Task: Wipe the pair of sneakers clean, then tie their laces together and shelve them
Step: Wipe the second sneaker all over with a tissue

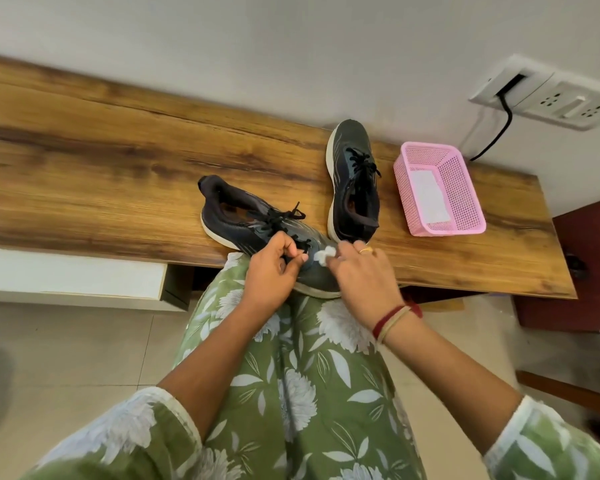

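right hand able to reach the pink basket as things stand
Probably yes: the right hand, pinching a wipe, has bare table between it and the pink basket; the far sneaker stands left of that path. The left hand holds the near sneaker.

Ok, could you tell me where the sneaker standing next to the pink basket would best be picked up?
Take the sneaker by its heel collar, coming from above on the near side. It stands upright on its sole, toe towards the wall, so the open collar is the nearest part, and the pink basket stands close on its right.
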Action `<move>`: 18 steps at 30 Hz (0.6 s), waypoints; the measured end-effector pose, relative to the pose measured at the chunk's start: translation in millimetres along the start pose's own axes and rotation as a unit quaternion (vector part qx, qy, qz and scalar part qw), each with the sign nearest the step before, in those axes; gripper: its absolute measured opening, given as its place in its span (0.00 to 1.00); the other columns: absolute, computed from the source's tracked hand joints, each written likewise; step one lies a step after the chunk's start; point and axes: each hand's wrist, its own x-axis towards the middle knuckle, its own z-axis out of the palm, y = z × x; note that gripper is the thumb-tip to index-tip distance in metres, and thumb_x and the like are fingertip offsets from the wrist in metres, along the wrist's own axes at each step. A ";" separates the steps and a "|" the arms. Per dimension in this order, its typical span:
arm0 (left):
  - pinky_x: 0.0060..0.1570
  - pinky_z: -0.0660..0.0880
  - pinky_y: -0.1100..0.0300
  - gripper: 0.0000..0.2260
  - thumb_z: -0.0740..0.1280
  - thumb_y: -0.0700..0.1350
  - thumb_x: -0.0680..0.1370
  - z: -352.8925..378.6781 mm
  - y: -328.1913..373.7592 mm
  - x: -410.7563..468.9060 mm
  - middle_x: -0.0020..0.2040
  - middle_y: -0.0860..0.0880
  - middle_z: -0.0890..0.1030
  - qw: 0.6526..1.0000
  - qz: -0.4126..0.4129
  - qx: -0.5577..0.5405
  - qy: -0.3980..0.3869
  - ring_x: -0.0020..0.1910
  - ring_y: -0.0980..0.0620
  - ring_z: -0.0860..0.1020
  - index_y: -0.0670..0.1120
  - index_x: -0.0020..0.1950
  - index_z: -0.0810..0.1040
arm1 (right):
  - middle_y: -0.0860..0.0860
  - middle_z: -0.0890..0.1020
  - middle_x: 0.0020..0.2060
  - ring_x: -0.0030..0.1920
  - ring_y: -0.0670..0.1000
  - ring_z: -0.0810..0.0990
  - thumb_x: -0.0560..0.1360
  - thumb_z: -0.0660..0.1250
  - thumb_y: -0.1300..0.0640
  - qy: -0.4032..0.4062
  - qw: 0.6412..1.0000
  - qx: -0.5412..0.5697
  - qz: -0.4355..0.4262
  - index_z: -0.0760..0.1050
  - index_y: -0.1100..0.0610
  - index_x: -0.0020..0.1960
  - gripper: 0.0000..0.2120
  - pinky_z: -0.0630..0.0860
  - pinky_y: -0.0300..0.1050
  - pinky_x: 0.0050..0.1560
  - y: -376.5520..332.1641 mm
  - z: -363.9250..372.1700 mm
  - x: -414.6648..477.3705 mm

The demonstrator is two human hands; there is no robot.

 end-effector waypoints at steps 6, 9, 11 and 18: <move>0.36 0.74 0.41 0.10 0.69 0.45 0.74 -3.1 -0.4 -1.2 0.36 0.37 0.74 1.000 -0.008 -0.016 -0.013 0.32 0.42 0.73 0.52 0.40 0.68 | 0.50 0.74 0.46 0.47 0.50 0.72 0.75 0.57 0.67 -0.034 0.972 0.222 -0.069 0.79 0.53 0.55 0.17 0.72 0.43 0.47 -2.4 9.1 -12.2; 0.41 0.75 0.39 0.12 0.70 0.37 0.74 -3.8 5.0 -3.1 0.38 0.39 0.75 0.999 -0.018 -0.033 -0.016 0.35 0.47 0.72 0.50 0.41 0.69 | 0.49 0.77 0.46 0.46 0.45 0.76 0.76 0.60 0.71 -0.039 0.842 0.537 -0.018 0.80 0.50 0.50 0.19 0.73 0.36 0.45 25.9 -8.6 -8.0; 0.37 0.75 0.43 0.10 0.70 0.39 0.75 -4.9 8.1 -4.6 0.38 0.40 0.75 1.000 -0.014 -0.003 -0.012 0.33 0.45 0.71 0.50 0.42 0.70 | 0.48 0.78 0.47 0.47 0.41 0.76 0.76 0.60 0.71 0.044 0.834 0.550 0.018 0.80 0.48 0.48 0.19 0.73 0.34 0.47 37.5 -15.2 -10.6; 0.43 0.72 0.60 0.11 0.68 0.44 0.76 -10.8 41.7 -12.2 0.53 0.50 0.77 0.941 0.172 0.284 0.064 0.48 0.52 0.76 0.46 0.56 0.73 | 0.46 0.82 0.49 0.49 0.45 0.78 0.76 0.62 0.65 0.124 0.615 0.769 0.122 0.82 0.50 0.49 0.14 0.73 0.39 0.46 49.2 -0.1 -31.7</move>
